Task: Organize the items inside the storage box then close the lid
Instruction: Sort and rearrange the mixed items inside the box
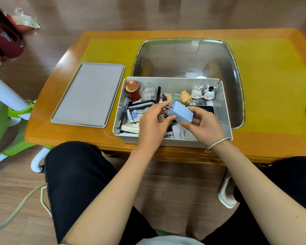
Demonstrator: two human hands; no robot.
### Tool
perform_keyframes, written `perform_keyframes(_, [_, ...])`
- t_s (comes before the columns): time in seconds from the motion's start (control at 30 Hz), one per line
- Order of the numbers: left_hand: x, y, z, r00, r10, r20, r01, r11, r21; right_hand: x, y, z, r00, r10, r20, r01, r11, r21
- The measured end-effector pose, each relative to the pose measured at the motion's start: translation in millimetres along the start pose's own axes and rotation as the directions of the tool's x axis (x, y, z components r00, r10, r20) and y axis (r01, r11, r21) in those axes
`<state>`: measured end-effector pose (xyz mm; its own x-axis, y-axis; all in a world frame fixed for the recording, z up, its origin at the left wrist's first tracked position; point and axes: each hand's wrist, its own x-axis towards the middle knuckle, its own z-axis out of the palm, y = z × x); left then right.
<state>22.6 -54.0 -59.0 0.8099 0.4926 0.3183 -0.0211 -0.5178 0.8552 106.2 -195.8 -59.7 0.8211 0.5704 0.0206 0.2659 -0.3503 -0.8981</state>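
I am seated at a low orange wooden table [48,124], looking down at an open white storage box [226,121] at its near edge. Both my hands hover over the middle of the box, sharing one pale blue charger block [181,113]. My left hand [154,124] pinches the pronged end between thumb and curled fingers; my right hand [204,124] cradles the other end, thumb beneath and fingers curled over the top.

By my judgement the sorting is only partly done. Along the box's far wall, four small figurines [197,93] stand in a row, with a red copper-topped tin [132,90] in the far left corner. The near left part of the box is a jumble of batteries [133,115] and pens, and a white plug [181,132] lies by the near wall. The grey lid [88,94] rests flat on the table just left of the box, so closing is not yet done.

Behind the box lies a clear curved plastic cover [184,57] on a yellow mat [272,76]. The floor is wood. Left of the table stands a green and white chair [0,124].
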Motion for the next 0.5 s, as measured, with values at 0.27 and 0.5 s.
perform_keyframes(0.27, [-2, -1, 4, 1.000, 0.026, 0.004, -0.026, 0.996, 0.080, -2, -2, -2, 0.999, 0.007, -0.042, -0.006, 1.000, 0.022])
perform_keyframes(0.5, [7, 1, -5, 0.958, -0.182, 0.222, 0.211, 0.970, -0.118, -4, -4, -3, 0.995, -0.067, -0.069, 0.075, 0.989, 0.124])
